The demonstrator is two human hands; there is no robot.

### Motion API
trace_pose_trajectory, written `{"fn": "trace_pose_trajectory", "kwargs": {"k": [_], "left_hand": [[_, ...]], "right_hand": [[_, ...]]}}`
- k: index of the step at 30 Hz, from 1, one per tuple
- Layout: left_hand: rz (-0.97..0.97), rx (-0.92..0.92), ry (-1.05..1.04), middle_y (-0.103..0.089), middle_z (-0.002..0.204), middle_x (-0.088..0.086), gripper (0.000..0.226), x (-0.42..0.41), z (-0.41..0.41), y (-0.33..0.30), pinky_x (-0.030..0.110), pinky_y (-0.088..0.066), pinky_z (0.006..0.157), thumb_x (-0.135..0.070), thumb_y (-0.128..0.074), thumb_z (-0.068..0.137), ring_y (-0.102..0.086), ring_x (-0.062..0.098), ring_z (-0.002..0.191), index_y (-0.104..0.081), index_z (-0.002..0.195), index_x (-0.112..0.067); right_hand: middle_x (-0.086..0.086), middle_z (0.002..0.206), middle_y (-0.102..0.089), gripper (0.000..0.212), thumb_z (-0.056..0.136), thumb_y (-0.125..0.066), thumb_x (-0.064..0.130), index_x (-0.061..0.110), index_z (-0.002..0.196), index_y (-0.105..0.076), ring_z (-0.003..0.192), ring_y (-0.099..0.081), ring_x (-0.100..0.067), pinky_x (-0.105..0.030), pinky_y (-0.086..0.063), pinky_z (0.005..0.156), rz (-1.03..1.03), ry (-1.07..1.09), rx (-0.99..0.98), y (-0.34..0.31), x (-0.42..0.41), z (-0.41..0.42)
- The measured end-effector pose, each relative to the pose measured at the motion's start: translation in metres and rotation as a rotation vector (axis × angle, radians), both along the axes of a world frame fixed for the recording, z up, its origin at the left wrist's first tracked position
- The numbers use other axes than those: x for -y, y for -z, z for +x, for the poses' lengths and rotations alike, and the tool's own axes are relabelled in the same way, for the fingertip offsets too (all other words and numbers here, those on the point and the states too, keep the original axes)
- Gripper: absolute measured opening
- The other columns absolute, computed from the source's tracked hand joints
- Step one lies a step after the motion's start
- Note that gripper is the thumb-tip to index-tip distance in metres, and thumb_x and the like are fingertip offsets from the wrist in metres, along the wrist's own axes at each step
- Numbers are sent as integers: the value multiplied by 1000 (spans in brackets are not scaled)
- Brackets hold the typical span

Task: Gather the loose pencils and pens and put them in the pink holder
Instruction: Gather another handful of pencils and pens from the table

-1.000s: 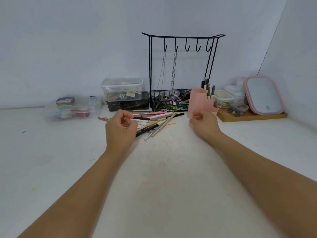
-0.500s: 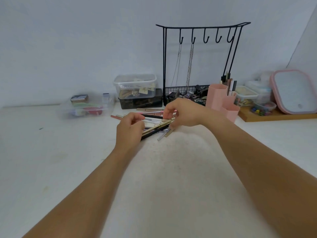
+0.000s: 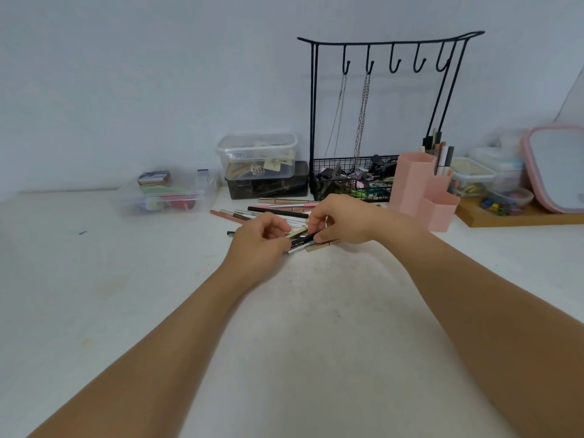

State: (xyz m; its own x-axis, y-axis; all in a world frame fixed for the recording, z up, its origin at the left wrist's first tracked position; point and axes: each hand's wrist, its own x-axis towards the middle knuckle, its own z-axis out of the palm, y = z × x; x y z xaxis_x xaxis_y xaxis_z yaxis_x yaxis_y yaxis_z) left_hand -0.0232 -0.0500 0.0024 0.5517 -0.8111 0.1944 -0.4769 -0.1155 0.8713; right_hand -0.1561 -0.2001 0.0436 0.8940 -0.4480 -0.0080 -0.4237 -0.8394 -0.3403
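Observation:
Several loose pencils and pens (image 3: 278, 211) lie in a heap on the white table (image 3: 300, 327), in black, pink, beige and silver. My left hand (image 3: 259, 240) and my right hand (image 3: 343, 221) meet over the near end of the heap. Their curled fingers pinch a small bundle of pens (image 3: 305, 240), black, silver and beige, from both sides. The pink holder (image 3: 423, 192), made of hexagonal tubes, stands upright just right of my right hand. Its back tube has several pens in it.
A black wire rack (image 3: 379, 121) with hooks, chains and a basket stands behind the heap. Clear plastic boxes (image 3: 259, 159) are stacked at its left, another clear box (image 3: 167, 194) further left. On the right, a wooden tray (image 3: 518, 216) carries small containers and a pink-rimmed mirror (image 3: 556, 165).
My right hand swung left from in front of the pink holder onto the heap. Both hands closed in on the nearest pens and now pinch them together.

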Motion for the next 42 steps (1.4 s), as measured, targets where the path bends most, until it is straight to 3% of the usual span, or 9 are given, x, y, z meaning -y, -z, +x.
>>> {"fn": "trace_pose_trajectory", "kwargs": {"k": [5,11,14,17,22,28,33,38,42], "left_hand": [[-45,165,22,-70,85,-4,10,-1,-2,3,8,-42,63,-19,-78,83,-60,8,76,-71,89,-22],[-67,216,15,-72,84,3,24,3,2,4,24,-44,68,-32,-56,102,-63,19,81,-72,90,-18],[-98,190,-24,-70,84,-3,31,3,3,3,15,-43,68,-32,-47,106,-62,12,80,-71,91,-20],[-121,154,-67,-67,81,-5,32,3,4,2,6,-40,60,-31,-44,107,-58,8,76,-70,96,-17],[-215,-5,-143,-65,79,1,34,5,5,0,6,-43,60,-29,-42,108,-57,8,73,-69,95,-11],[-184,-17,-133,-63,74,1,36,6,5,2,7,-41,55,-29,-42,108,-52,5,62,-69,93,-11],[-170,-26,-118,-64,74,0,36,6,7,4,9,-38,52,-31,-43,108,-49,3,56,-69,93,-12],[-184,-24,-118,-64,74,1,35,8,8,5,8,-40,54,-30,-43,108,-50,-3,53,-69,94,-12],[-276,-116,-125,-63,71,0,33,6,6,2,8,-44,62,-27,-44,108,-55,4,66,-70,96,-11]], "right_hand": [[12,79,-62,5,90,-73,17,21,94,-74,66,-51,0,-15,-36,61,76,-15,188,-19,-7,-7],[-18,89,-74,19,87,-77,17,21,105,-71,81,-71,-36,-41,-61,76,261,-18,411,-33,-14,-5],[-2,89,-75,37,79,-85,26,20,109,-65,71,-70,-13,-28,-53,67,242,65,291,-39,-5,-17],[-3,87,-70,29,77,-87,25,18,100,-71,76,-63,-14,-23,-46,66,85,71,6,-40,2,-25],[9,82,-66,18,75,-87,22,21,90,-76,79,-61,-13,-24,-44,65,9,95,-118,-25,2,-24],[7,82,-71,17,76,-87,17,22,84,-73,81,-66,-16,-24,-48,66,12,118,-130,-22,5,-23],[-2,92,-76,24,73,-88,13,22,84,-68,93,-70,-23,-36,-56,84,9,113,-149,-19,7,-24],[-8,91,-77,22,78,-83,6,18,86,-67,83,-71,-21,-32,-53,76,97,53,-75,-25,9,-29],[-6,91,-76,22,88,-73,6,17,106,-67,76,-69,-19,-27,-50,67,308,37,158,-44,-2,-30]]}}
